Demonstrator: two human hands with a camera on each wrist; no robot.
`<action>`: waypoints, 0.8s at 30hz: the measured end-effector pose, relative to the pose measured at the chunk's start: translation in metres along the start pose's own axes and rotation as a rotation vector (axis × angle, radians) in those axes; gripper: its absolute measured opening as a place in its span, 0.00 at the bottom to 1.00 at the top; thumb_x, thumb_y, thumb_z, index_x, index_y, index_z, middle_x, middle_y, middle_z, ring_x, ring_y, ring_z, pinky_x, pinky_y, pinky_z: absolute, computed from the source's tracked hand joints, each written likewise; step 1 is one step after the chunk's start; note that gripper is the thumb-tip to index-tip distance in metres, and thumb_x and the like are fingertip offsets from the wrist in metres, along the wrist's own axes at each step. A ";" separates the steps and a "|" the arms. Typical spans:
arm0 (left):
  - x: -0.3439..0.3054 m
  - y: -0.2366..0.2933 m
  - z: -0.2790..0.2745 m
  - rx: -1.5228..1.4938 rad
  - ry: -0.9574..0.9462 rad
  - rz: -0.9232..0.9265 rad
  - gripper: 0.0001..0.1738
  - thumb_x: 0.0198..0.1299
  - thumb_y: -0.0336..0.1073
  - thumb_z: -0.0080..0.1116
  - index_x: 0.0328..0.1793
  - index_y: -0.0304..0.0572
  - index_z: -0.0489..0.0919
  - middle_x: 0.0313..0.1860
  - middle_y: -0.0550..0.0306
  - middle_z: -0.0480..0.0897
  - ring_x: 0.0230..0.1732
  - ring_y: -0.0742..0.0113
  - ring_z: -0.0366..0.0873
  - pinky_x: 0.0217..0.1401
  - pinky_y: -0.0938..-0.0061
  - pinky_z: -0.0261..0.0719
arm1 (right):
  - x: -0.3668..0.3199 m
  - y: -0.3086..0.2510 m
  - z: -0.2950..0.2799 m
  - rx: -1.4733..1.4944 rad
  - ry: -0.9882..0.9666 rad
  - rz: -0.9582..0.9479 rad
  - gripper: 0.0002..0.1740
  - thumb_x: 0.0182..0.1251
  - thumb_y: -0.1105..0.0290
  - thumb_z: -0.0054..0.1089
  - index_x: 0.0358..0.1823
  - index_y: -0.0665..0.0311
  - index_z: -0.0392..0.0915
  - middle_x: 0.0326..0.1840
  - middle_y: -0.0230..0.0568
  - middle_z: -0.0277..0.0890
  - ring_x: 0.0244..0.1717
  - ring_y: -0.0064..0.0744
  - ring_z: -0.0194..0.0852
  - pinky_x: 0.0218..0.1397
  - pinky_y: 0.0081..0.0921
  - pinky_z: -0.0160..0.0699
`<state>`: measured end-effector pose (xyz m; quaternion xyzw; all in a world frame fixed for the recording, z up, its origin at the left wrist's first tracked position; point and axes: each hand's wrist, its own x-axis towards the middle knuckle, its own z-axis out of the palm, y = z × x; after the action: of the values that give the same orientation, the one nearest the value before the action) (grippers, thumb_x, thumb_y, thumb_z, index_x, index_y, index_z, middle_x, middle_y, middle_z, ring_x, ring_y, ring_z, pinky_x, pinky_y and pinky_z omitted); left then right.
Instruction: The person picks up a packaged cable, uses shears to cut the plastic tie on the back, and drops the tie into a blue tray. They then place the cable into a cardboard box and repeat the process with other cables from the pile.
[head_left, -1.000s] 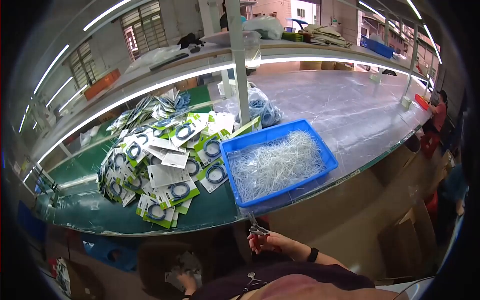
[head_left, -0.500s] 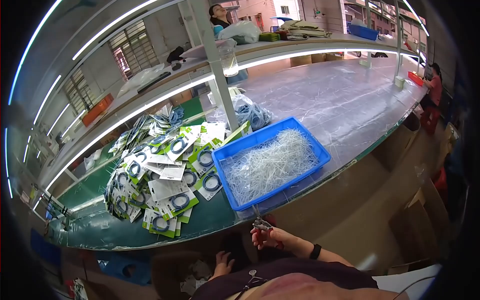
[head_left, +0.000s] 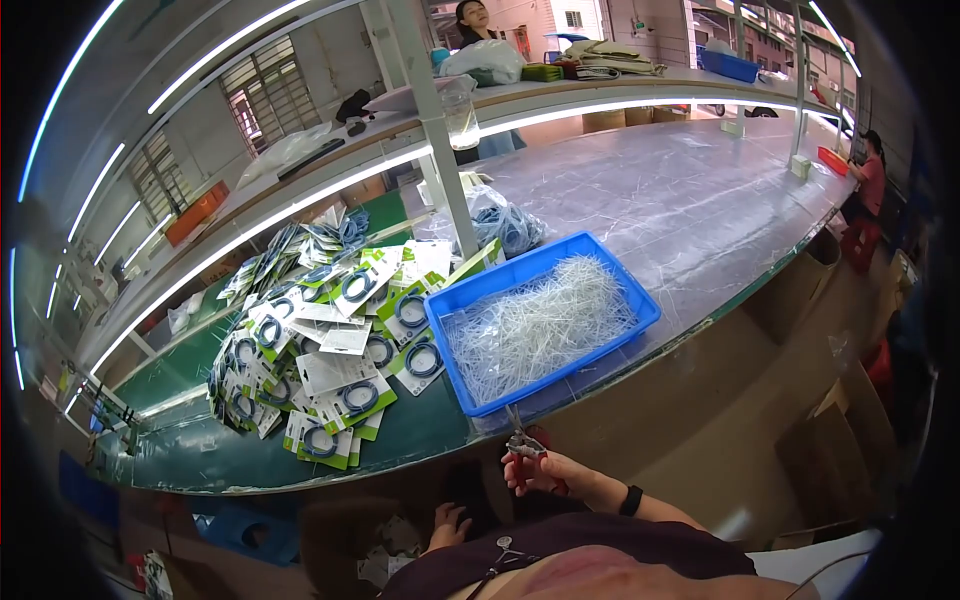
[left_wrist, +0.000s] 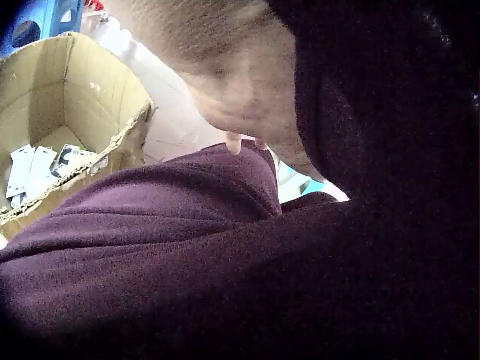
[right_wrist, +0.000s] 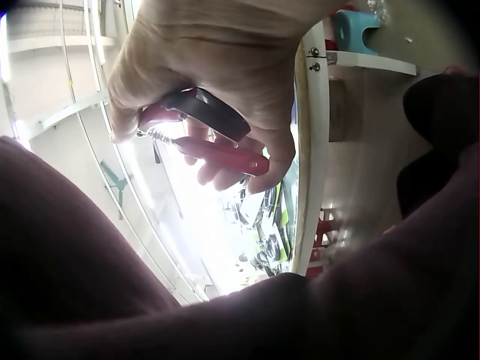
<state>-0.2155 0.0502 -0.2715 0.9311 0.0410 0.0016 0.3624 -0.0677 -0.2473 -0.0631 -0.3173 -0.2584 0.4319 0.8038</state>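
In the head view my right hand (head_left: 552, 473) holds red-handled snips (head_left: 527, 446) by the bench's front edge, tips pointing up toward the blue tray (head_left: 476, 408). The right wrist view shows fingers curled round a red handle (right_wrist: 225, 156), with a spring between the handles. My left hand (head_left: 447, 526) rests on the lap with fingers extended and holds nothing. The left wrist view shows that hand (left_wrist: 225, 82) partly, most fingers hidden. Thin clear plastic strips (head_left: 550, 325) fill the tray. Left of it lie piled white-and-green cards (head_left: 335, 375) with coiled blue cables (head_left: 360, 398).
A cardboard box (left_wrist: 105, 75) with cards inside stands beside the left leg, near a blue stool (head_left: 250, 530). A metal post (head_left: 445, 150) rises behind the tray, next to a bag of blue coils (head_left: 510, 225). Another person (head_left: 472, 22) is beyond the shelf.
My left hand has come up from over the box of cards to the lap. The right hand keeps its hold on the snips. The head view has shifted, and a person shows beyond the shelf.
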 end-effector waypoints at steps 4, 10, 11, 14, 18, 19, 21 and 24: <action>-0.005 0.004 0.000 -0.010 0.006 -0.003 0.23 0.62 0.40 0.63 0.62 0.43 0.76 0.67 0.40 0.62 0.67 0.41 0.65 0.68 0.60 0.69 | 0.001 0.001 0.002 -0.009 -0.005 0.026 0.43 0.65 0.38 0.58 0.69 0.64 0.61 0.56 0.40 0.71 0.58 0.30 0.70 0.59 0.33 0.71; -0.006 0.009 -0.002 -0.021 0.016 -0.021 0.24 0.62 0.39 0.63 0.63 0.43 0.76 0.67 0.41 0.63 0.68 0.42 0.65 0.67 0.60 0.69 | 0.005 -0.003 0.009 0.011 -0.029 0.045 0.43 0.64 0.40 0.59 0.69 0.65 0.62 0.54 0.40 0.72 0.55 0.30 0.72 0.57 0.30 0.71; -0.006 0.010 -0.002 -0.018 0.018 -0.017 0.24 0.62 0.39 0.63 0.63 0.43 0.76 0.67 0.41 0.63 0.68 0.42 0.65 0.67 0.60 0.69 | 0.006 -0.005 0.012 0.009 -0.027 0.048 0.43 0.64 0.40 0.59 0.69 0.65 0.62 0.54 0.40 0.72 0.55 0.30 0.72 0.57 0.30 0.71; -0.001 0.010 0.000 -0.028 0.015 -0.018 0.24 0.62 0.39 0.63 0.63 0.43 0.76 0.67 0.41 0.63 0.67 0.42 0.65 0.67 0.60 0.70 | 0.012 -0.016 0.021 -0.165 0.043 -0.064 0.43 0.63 0.40 0.61 0.67 0.66 0.63 0.49 0.39 0.73 0.50 0.29 0.73 0.55 0.27 0.71; -0.011 0.016 -0.004 -0.003 -0.010 -0.005 0.23 0.61 0.40 0.64 0.62 0.44 0.76 0.66 0.42 0.64 0.66 0.43 0.66 0.67 0.59 0.70 | 0.047 -0.138 0.051 -0.297 0.379 -0.861 0.34 0.70 0.43 0.51 0.63 0.64 0.65 0.41 0.35 0.71 0.42 0.25 0.68 0.53 0.25 0.67; -0.008 0.017 -0.004 0.013 -0.013 0.025 0.23 0.61 0.40 0.64 0.62 0.44 0.77 0.66 0.42 0.65 0.66 0.43 0.66 0.66 0.59 0.69 | 0.059 -0.160 0.055 -0.346 0.387 -1.013 0.31 0.71 0.48 0.53 0.63 0.65 0.65 0.41 0.35 0.71 0.41 0.25 0.68 0.52 0.26 0.68; -0.009 0.008 -0.002 0.036 -0.021 0.036 0.23 0.61 0.40 0.64 0.62 0.44 0.77 0.65 0.42 0.66 0.65 0.42 0.66 0.66 0.58 0.69 | 0.073 -0.188 0.066 -0.390 0.381 -1.177 0.29 0.71 0.52 0.55 0.63 0.66 0.65 0.41 0.35 0.71 0.40 0.26 0.69 0.50 0.26 0.69; -0.003 -0.001 0.004 0.060 -0.021 0.031 0.23 0.60 0.40 0.65 0.61 0.44 0.78 0.63 0.42 0.68 0.64 0.42 0.67 0.66 0.58 0.69 | 0.079 -0.217 0.083 -1.606 0.514 -0.980 0.26 0.69 0.63 0.58 0.63 0.67 0.64 0.43 0.36 0.71 0.41 0.28 0.71 0.48 0.27 0.71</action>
<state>-0.2180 0.0479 -0.2755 0.9420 0.0230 -0.0039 0.3348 0.0289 -0.2480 0.1627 -0.7125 -0.3961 -0.3372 0.4708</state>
